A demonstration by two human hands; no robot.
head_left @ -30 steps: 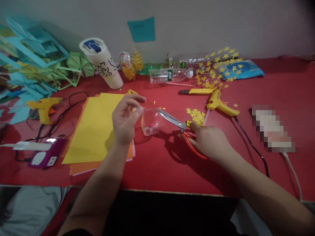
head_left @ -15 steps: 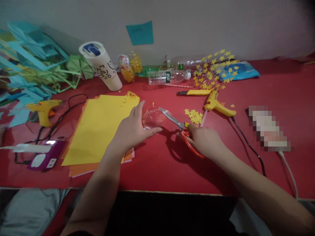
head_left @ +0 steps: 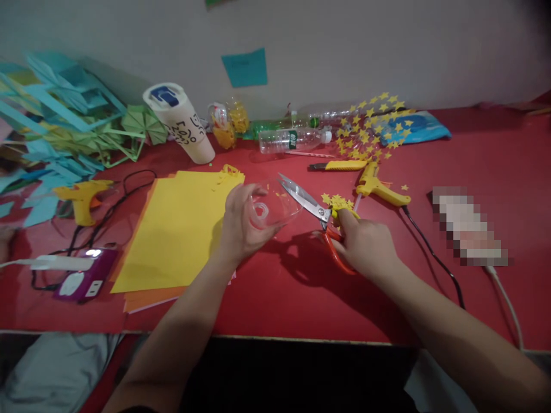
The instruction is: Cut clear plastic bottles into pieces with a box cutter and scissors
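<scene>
Centre frame: left hand (head_left: 239,223), grip curled round clear plastic piece (head_left: 282,209), presumably steadying its thin wall. Right of centre: right hand (head_left: 368,244) grasping scissors (head_left: 305,199) by handles, blades near rim, contact unclear. Yellow paper (head_left: 176,229), left of centre, likely kept within reach.

Dim light, slightly soft detail

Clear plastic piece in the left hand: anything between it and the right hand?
Only the scissors, held in the right hand, blades pointing toward the clear plastic piece. Nothing else visible blocks the gap; blade contact can't be told.
</scene>
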